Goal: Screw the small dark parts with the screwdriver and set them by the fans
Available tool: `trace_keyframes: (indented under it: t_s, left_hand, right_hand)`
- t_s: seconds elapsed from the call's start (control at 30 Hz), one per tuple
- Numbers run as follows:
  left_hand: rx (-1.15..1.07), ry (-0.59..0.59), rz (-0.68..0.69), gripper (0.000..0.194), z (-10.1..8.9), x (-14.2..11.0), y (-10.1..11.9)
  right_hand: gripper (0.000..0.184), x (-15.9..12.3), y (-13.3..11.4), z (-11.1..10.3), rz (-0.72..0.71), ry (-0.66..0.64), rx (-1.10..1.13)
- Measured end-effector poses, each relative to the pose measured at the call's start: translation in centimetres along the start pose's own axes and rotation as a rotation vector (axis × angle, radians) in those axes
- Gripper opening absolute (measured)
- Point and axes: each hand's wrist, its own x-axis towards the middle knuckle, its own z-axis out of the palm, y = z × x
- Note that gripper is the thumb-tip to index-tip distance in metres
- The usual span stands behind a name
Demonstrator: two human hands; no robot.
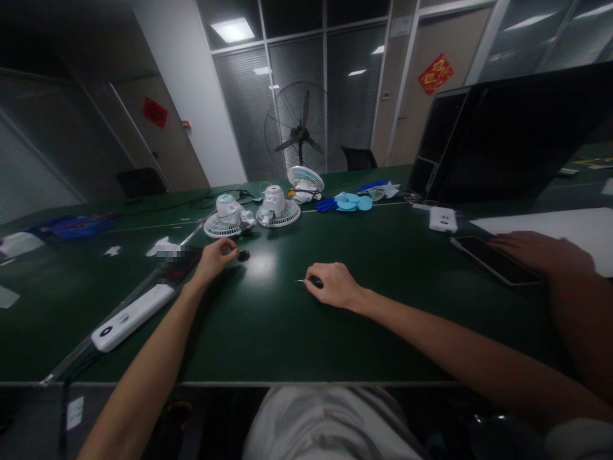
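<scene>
My left hand point(216, 260) is over the table at left centre, thumb and fingers curled together. A small black part point(244, 255) sits right at its fingertips and seems pinched there; its kind is too small to make out. In front of me, my right hand point(334, 284) is closed around a small screwdriver point(299, 280). The thin metal shaft points left toward the black part, while the dark handle is mostly hidden by the fingers. Beyond my left hand, white fan heads point(228, 216) rest on the green table point(268, 332).
Blue gloves point(352, 202) lie behind my right hand. A long white device point(134, 317) lies left of my left forearm. At right are a phone point(498, 260), a white power bank point(443, 219), another person's hand point(546, 249) and a large black monitor point(517, 134).
</scene>
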Motion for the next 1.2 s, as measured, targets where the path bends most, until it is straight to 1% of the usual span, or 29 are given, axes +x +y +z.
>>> trace_keyframes:
  t_s: [0.17, 0.3, 0.5, 0.67, 0.87, 1.0, 1.1, 1.2]
  left_hand:
    - [0.005, -0.038, 0.026, 0.028, 1.7, 0.3, -0.1]
    - [0.007, -0.058, 0.059, 0.03, 2.2, 0.4, -0.1]
    - [0.008, -0.016, 0.059, 0.035, 2.2, 0.3, -0.7]
    - [-0.012, -0.003, 0.04, 0.04, 2.3, 0.3, -0.8]
    - [-0.007, -0.025, 0.019, 0.042, 2.5, 0.3, -0.7]
    - [0.023, -0.055, -0.007, 0.047, 2.5, 0.3, -1.2]
    - [0.062, -0.065, -0.024, 0.042, 2.3, 0.2, -1.7]
    - [0.123, -0.038, -0.051, 0.036, 1.7, 0.0, -2.1]
  right_hand:
    - [0.015, 0.0, 0.0, 0.0, -0.003, -0.007, -0.002]
    - [0.015, 0.1, 0.2, 0.2, -0.003, -0.006, -0.002]
    - [0.014, 0.1, 0.0, 0.1, 0.001, -0.003, -0.003]
    - [0.014, 0.1, -0.2, -0.2, 0.007, -0.002, -0.011]
    - [0.016, 0.1, -0.1, -0.1, 0.003, -0.01, -0.008]
    - [0.016, 0.1, -0.1, -0.1, 0.004, -0.013, -0.002]
    - [0.015, 0.1, -0.2, -0.1, 0.006, -0.009, -0.001]
    - [0.014, 0.0, -0.2, -0.1, 0.005, -0.008, 0.0]
